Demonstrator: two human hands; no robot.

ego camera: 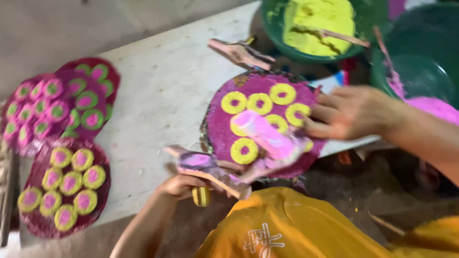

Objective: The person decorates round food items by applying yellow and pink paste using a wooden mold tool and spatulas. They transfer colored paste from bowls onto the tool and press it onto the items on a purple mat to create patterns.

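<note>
A round magenta-coated disc (pixel 224 129) lies at the near edge of a pale wooden board (pixel 162 95), bearing several yellow rings with pink centres. My right hand (pixel 351 112) rests on the disc's right rim, fingers touching a ring. A pink-stained cylinder mould (pixel 263 134), blurred, lies across the disc's middle. My left hand (pixel 184 184) grips a powder-caked wooden tool (pixel 210 169) with a yellow-wrapped handle at the disc's near-left edge.
Three finished discs lie on the left: two with green-and-pink rings (pixel 57 107), one with yellow-and-pink rings (pixel 64 186). A green bowl of yellow powder (pixel 315 26) with a stick stands behind, a green basin with pink powder (pixel 425 95) to the right. Another caked tool (pixel 241 52) lies behind the disc.
</note>
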